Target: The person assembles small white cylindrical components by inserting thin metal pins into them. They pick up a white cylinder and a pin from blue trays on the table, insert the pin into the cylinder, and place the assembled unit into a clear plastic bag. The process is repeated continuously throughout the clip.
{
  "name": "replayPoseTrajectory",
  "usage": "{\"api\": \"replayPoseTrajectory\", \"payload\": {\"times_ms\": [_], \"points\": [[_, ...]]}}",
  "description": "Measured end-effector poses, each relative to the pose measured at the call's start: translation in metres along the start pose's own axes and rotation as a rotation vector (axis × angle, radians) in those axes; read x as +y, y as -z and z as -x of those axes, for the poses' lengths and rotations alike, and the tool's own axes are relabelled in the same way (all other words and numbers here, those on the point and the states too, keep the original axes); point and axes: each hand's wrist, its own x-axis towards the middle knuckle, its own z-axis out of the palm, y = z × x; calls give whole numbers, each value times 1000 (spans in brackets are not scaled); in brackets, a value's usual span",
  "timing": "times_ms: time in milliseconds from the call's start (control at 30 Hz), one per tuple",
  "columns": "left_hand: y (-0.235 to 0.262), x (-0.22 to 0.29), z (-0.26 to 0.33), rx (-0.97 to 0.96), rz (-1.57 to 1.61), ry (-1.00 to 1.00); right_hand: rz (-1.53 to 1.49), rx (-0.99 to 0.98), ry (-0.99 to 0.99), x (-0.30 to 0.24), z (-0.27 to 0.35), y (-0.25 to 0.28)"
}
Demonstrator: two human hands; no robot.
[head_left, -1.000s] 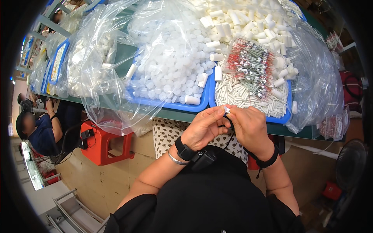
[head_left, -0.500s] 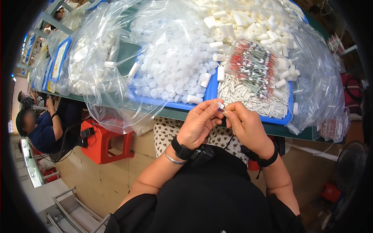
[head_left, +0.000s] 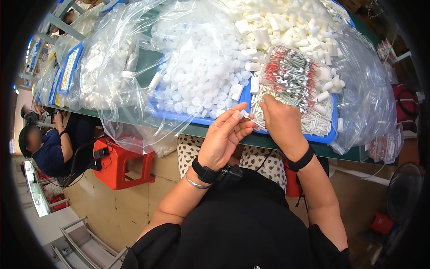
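The left hand (head_left: 224,136) pinched a small white plastic tube (head_left: 249,118) at the front rim of the blue tray (head_left: 327,136). The right hand (head_left: 281,122), fingers curled together, touched the tube's other end beside the loose white tubes (head_left: 313,123).

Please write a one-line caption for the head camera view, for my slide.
Both hands, left hand and right hand, pinch a small white tube above a blue tray of white plastic parts.

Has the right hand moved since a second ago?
Yes. The right hand has gone up over the blue tray rim to the white tubes; earlier it was below the rim.
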Motion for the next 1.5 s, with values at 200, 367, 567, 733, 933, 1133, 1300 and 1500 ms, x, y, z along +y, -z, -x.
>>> {"api": "replayPoseTrajectory", "payload": {"times_ms": [200, 367, 567, 733, 933, 1133, 1300, 1500], "points": [[4, -2, -1, 7, -16, -48, -255, 213, 75, 5, 3, -2], [0, 3, -2, 23, 36, -79, -428, 106, 94, -1, 17, 19], [-6, 3, -2, 10, 73, -105, -557, 32, 77, -6, 30, 28], [-7, -1, -3, 7, 57, -115, -510, 86, 120, -9, 31, 30], [-7, -5, -2, -6, -28, -159, -449, 121, 169, -9, 30, 35], [-13, -13, 2, -40, -177, -116, -702, 48, 110, -9, 28, 34], [-11, -15, 7, -113, -198, -33, -1419, -460, -391, 1, 28, 41], [-19, -12, 7, -57, -194, -86, -1077, -219, -228, -9, 40, 31]]}}
